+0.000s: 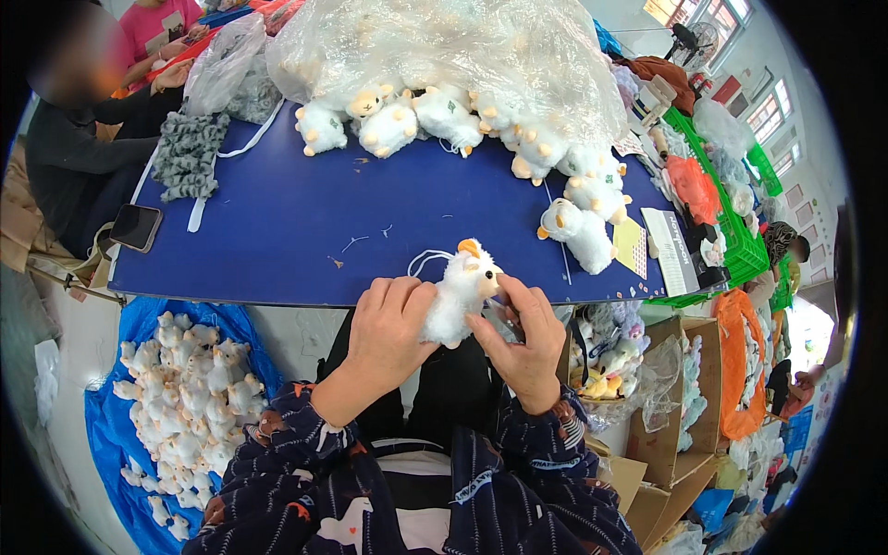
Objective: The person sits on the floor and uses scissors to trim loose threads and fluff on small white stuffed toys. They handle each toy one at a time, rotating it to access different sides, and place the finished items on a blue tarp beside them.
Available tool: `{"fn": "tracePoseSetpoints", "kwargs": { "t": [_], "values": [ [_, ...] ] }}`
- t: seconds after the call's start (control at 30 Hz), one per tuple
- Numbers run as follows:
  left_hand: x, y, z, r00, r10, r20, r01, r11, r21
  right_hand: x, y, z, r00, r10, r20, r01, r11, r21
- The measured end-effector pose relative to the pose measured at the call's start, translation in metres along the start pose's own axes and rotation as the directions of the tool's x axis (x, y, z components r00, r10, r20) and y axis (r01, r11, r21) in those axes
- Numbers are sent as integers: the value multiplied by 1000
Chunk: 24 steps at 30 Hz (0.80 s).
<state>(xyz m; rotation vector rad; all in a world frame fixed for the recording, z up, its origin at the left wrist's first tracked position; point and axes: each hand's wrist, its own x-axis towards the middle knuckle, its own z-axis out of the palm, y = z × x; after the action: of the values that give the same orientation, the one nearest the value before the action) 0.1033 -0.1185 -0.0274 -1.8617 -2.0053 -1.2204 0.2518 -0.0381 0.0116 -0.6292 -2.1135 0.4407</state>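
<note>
A small white plush animal with an orange ear, a cream muzzle and a black eye is held up at the table's near edge. My left hand is closed around its back and side. With thumb and forefinger, my right hand grips it at the face and front. A white cord loop rises behind the toy. Beyond my right hand, another white plush toy lies on the blue table.
More white plush toys line the far side, under a large clear plastic sheet. A blue bag of similar toys sits on the floor at left. Grey fluffy fabric and a phone lie at the left edge. Cardboard boxes stand right.
</note>
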Motion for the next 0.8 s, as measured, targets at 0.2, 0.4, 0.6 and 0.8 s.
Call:
{"fn": "tracePoseSetpoints", "kwargs": {
  "t": [0.2,0.4,0.6,0.8],
  "values": [
    [-1,-1,1,1000,23,6,-23,999,39,11,7,11,971,-218,98,233,956,-177],
    [-3,-11,0,1000,-12,-12,12,1000,-21,16,2,-3,824,454,339,-566,688,454],
    [-2,-17,-3,1000,3,7,-2,994,-109,14,21,-35,837,451,311,-546,647,532],
    [-7,-27,-4,999,51,-11,-53,987,-150,24,30,-43,957,144,252,-213,938,274]
  ]
}}
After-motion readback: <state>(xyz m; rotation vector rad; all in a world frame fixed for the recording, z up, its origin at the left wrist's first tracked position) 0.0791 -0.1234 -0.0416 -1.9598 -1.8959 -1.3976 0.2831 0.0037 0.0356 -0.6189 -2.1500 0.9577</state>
